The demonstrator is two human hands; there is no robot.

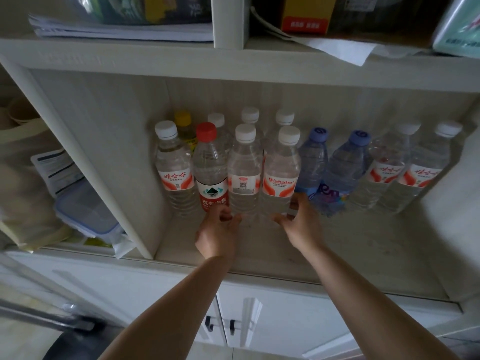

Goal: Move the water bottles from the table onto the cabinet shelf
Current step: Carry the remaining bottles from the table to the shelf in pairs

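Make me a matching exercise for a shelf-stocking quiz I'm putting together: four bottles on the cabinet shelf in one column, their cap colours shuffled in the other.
Things:
1. Bottle with the red label
2. Wahaha bottle by the right hand
3. Small bottle at the back left
4. Tinted bottle right of the Wahaha bottle

Cap colours:
A. Yellow
B. Blue
C. Red
D. White

Pairs: 1-C, 2-D, 3-A, 4-B
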